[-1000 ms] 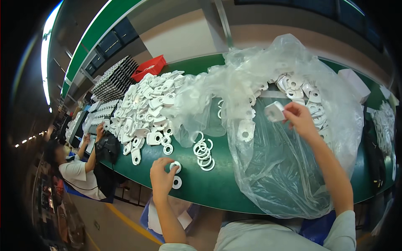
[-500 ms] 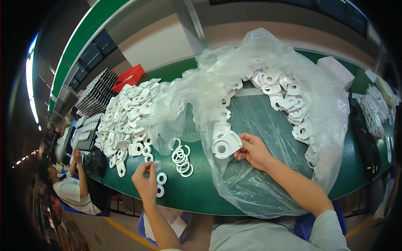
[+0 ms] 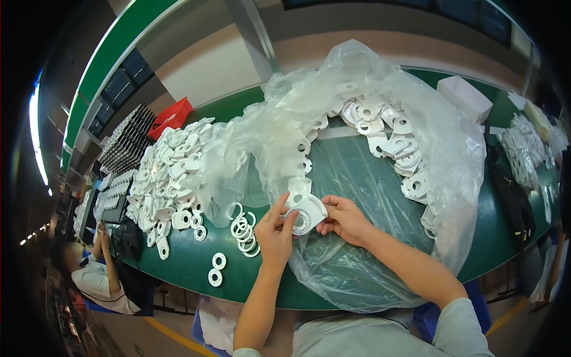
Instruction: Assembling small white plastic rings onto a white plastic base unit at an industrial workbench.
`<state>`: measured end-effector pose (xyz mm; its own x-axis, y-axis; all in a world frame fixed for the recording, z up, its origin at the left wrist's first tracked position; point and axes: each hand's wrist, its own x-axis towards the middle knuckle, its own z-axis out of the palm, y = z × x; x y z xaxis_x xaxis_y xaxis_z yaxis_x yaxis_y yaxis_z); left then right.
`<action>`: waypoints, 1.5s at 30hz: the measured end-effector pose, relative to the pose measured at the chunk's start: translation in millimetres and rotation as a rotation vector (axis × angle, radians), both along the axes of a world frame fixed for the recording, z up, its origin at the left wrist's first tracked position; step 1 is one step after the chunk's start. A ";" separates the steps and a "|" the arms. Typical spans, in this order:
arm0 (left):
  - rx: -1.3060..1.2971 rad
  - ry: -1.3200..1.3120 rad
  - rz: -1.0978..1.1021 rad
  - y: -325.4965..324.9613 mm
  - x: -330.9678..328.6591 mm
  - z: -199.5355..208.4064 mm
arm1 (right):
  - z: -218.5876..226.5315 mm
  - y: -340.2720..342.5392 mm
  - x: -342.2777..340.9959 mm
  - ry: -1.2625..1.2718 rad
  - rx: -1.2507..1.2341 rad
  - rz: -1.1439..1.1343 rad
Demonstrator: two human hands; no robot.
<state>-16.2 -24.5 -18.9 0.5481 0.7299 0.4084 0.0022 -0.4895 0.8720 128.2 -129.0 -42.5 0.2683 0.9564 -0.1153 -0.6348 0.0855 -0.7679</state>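
A white plastic part [image 3: 315,208], rounded at one end and with a round opening, is up above the table's front half. My right hand [image 3: 350,223] pinches its right edge between thumb and fingers. At the opening lies a small round ring [image 3: 301,228], and my left hand [image 3: 275,241] closes on it from the left, thumb in front and fingers raised behind. Whether the ring sits fully inside the opening is hard to make out. Two white flanged rings [image 3: 218,269] lie on the green table left of my left hand, with several thin white rings [image 3: 244,232] closer by.
A big heap of white parts [image 3: 172,172] covers the table's left side. Clear plastic sheeting [image 3: 380,262] drapes the middle, with more white parts [image 3: 410,157] on it. Behind stand a red bin [image 3: 169,118] and a white box [image 3: 465,100]. A co-worker [image 3: 101,273] sits at far left.
My left hand has moved right, from beside the loose rings to the white part, bringing a small round ring to its opening. My right hand keeps its hold on the part.
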 end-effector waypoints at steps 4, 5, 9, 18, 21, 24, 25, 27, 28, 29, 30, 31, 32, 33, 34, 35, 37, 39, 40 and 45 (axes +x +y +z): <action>-0.117 0.009 -0.036 0.8 -2.0 0.0 | 10.6 -6.6 4.3 0.120 0.040 0.082; -0.114 0.002 -0.029 2.0 -2.2 -3.2 | 14.7 -6.1 3.9 0.151 0.080 0.117; 0.081 0.070 -0.168 0.6 -6.5 -3.9 | 24.3 -5.6 -8.8 -0.447 -0.071 0.128; 0.142 0.054 -0.229 1.3 -11.3 2.7 | 24.3 -7.4 -9.9 -0.513 -0.046 0.118; -0.107 0.011 -0.018 25.3 -7.6 5.4 | 21.4 -9.8 -3.0 -0.483 -0.129 0.120; 0.160 0.057 0.287 87.5 -2.8 1.0 | 21.1 -9.3 -0.5 -0.483 -0.122 0.106; 0.153 0.058 0.281 101.3 2.7 -3.2 | 18.6 -10.5 -0.2 -0.468 -0.111 0.102; 0.251 0.408 0.218 125.2 7.7 -7.3 | 16.7 -7.2 -3.3 -0.452 -0.117 0.099; 0.252 0.405 0.217 133.8 12.2 -14.6 | 16.2 -5.1 -4.2 -0.439 -0.124 0.091; 0.335 0.394 0.233 138.2 17.9 -20.0 | 15.9 -4.4 -4.9 -0.442 -0.124 0.088; 0.418 0.382 0.251 143.2 20.8 -24.8 | 15.7 -3.3 -6.8 -0.425 -0.121 0.077; 0.415 0.380 0.244 143.4 25.8 -24.8 | 13.9 -4.4 -5.0 -0.406 -0.124 0.062; 0.371 0.439 0.218 144.1 28.7 -23.8 | 11.6 -4.3 -2.6 -0.405 -0.128 0.058; 0.329 0.499 0.194 144.5 29.4 -22.4 | 9.1 -3.2 -0.2 -0.392 -0.118 0.047; 0.332 0.501 0.182 144.9 29.7 -22.0 | 7.1 -3.8 1.3 -0.375 -0.109 0.028; 0.369 0.455 0.187 146.0 27.2 -20.4 | 7.6 -4.4 1.3 -0.370 -0.109 0.017; 0.362 0.350 0.286 149.0 14.4 -12.5 | 10.5 -3.8 -0.7 -0.243 -0.090 0.016; 0.173 0.192 0.368 151.1 2.0 -3.5 | 7.5 -4.5 1.6 -0.209 -0.092 0.013; 0.027 0.103 0.371 147.5 -4.2 1.2 | 6.3 -3.6 -0.3 -0.192 -0.057 0.017; -0.465 -0.255 0.042 97.0 -4.4 32.0 | -0.1 -5.1 0.1 -0.190 0.040 -0.083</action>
<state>-20.6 72.5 13.1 0.4403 0.8848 0.1525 -0.2267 -0.0548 0.9724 128.3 -134.0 -42.6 0.3599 0.9328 -0.0176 -0.4686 0.1644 -0.8680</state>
